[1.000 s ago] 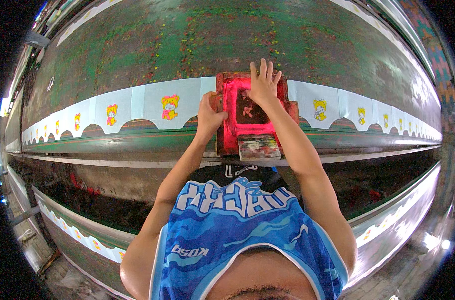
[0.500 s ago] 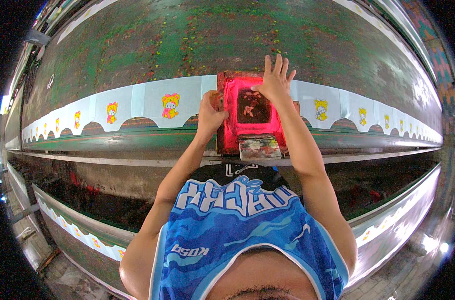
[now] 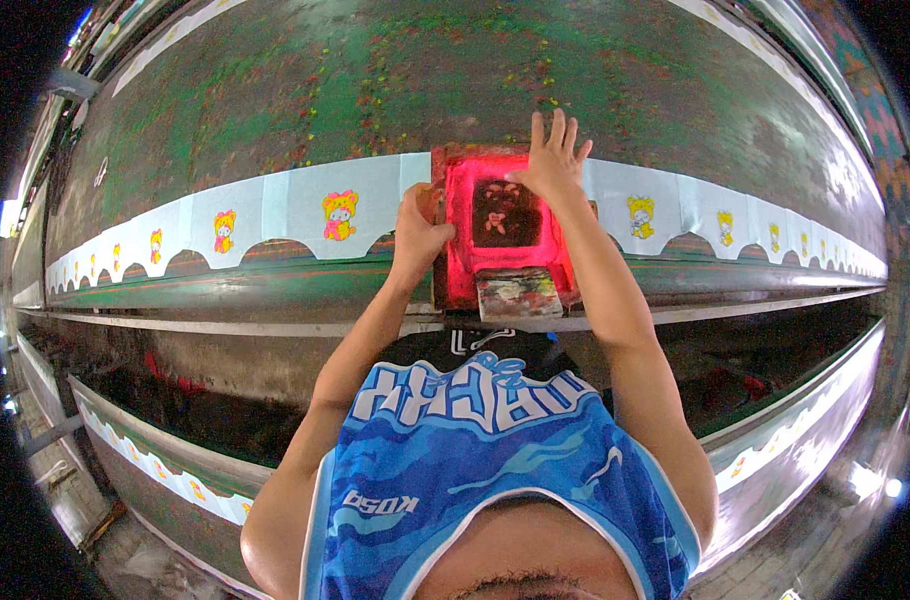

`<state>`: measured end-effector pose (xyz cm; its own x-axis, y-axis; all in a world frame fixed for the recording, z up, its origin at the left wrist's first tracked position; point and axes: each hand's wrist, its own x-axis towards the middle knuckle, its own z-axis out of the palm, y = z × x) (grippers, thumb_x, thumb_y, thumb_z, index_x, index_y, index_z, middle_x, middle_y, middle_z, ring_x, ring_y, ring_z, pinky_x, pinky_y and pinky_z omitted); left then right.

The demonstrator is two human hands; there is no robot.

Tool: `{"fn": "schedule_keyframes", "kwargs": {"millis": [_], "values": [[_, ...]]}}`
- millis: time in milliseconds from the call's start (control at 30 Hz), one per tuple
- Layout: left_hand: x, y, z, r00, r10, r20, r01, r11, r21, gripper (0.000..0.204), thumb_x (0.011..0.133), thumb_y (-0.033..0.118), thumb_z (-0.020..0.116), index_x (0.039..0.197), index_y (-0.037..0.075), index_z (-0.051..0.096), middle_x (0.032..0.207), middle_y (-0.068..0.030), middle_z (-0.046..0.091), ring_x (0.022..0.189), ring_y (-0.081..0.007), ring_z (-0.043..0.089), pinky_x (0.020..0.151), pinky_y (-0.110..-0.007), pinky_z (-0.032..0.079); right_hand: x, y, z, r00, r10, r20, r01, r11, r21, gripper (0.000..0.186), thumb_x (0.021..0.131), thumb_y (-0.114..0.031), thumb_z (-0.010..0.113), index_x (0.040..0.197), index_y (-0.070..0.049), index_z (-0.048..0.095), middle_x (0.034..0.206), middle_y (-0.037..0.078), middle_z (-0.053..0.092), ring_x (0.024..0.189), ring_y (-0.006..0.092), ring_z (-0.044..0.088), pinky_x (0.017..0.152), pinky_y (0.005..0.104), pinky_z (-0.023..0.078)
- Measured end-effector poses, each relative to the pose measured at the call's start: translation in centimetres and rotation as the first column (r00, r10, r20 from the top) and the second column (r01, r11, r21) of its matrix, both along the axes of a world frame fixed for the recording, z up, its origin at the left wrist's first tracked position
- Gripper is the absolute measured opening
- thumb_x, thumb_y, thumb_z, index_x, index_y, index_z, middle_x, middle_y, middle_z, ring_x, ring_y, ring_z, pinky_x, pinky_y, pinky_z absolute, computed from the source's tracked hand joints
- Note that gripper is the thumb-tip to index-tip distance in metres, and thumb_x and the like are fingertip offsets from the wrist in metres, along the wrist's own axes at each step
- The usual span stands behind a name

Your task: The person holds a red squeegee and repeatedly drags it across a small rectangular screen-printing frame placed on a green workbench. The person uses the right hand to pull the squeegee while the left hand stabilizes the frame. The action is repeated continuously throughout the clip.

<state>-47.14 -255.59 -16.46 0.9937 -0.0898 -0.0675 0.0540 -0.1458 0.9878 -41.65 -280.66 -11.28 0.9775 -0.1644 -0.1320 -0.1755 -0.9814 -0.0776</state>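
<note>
A screen-printing frame, coated in bright pink ink around a dark mesh window, lies over a pale blue scalloped cloth strip. My left hand grips the frame's left edge, thumb on top near the ink. At the upper right corner my right hand is open, fingers spread forward and thumb reaching over the mesh. Whether its palm rests on the frame I cannot tell. A paint-stained squeegee or scraper leans across the frame's near side, with neither hand on it.
Yellow cartoon figures are printed along the strip; those on the left, like this one, also carry pink. The long green table is speckled with ink. Its metal rail runs before me. Behind me stands another table with a printed strip.
</note>
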Motion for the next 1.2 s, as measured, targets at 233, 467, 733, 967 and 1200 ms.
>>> {"fn": "schedule_keyframes", "kwargs": {"millis": [233,467,733,967,1200], "values": [[-0.1,0.2,-0.3,1.0,0.0,0.005,0.0,1.0,0.006,0.072,0.068,0.001,0.078,0.136,-0.001,0.054,0.125,-0.0189,0.066,0.116,-0.0306,0.065,0.104,-0.04,0.05,-0.1,-0.1,-0.4,0.999,0.007,-0.031,-0.008,1.0,-0.027,0.13,0.07,-0.057,0.093,0.17,-0.016,0.02,0.176,0.022,0.01,0.162,0.0484,0.011,0.122,0.0776,0.019],[0.0,0.1,-0.1,1.0,0.004,-0.007,-0.003,0.998,0.057,0.073,0.067,0.0,0.078,0.136,-0.001,0.054,0.125,-0.0185,0.066,0.118,-0.0315,0.065,0.105,-0.04,0.05,-0.9,-0.1,-0.2,0.997,0.061,-0.045,-0.065,0.994,-0.089,0.132,0.068,-0.059,0.093,0.17,-0.017,0.02,0.176,0.022,0.011,0.161,0.0493,0.013,0.12,0.0783,0.022],[0.1,0.2,-0.7,1.0,0.008,-0.008,-0.007,0.999,0.036,0.074,0.067,-0.001,0.078,0.137,0.0,0.054,0.125,-0.0178,0.066,0.12,-0.0296,0.064,0.105,-0.038,0.05,-0.9,-0.6,0.0,0.997,0.069,-0.034,-0.071,0.995,-0.07,0.133,0.068,-0.063,0.092,0.17,-0.017,0.021,0.176,0.023,0.014,0.161,0.0499,0.015,0.121,0.0776,0.021],[-0.1,0.1,-0.8,0.999,0.028,-0.017,-0.028,1.0,-0.012,0.076,0.068,-0.001,0.077,0.139,0.001,0.052,0.127,-0.0169,0.065,0.12,-0.0286,0.064,0.105,-0.038,0.05,-0.5,-0.8,-0.1,0.999,0.003,0.053,-0.004,1.0,0.026,0.128,0.073,-0.055,0.093,0.17,-0.016,0.019,0.176,0.022,0.01,0.161,0.0483,0.014,0.122,0.0762,0.021],[-0.2,0.4,-0.5,1.0,-0.006,0.006,0.006,0.998,0.064,0.077,0.068,0.0,0.077,0.14,0.001,0.052,0.128,-0.0172,0.064,0.12,-0.0298,0.063,0.105,-0.039,0.05,-1.0,0.0,-0.4,0.995,0.055,0.079,-0.056,0.998,0.012,0.127,0.074,-0.05,0.093,0.17,-0.015,0.018,0.176,0.022,0.011,0.161,0.0485,0.014,0.122,0.0759,0.021]]}}
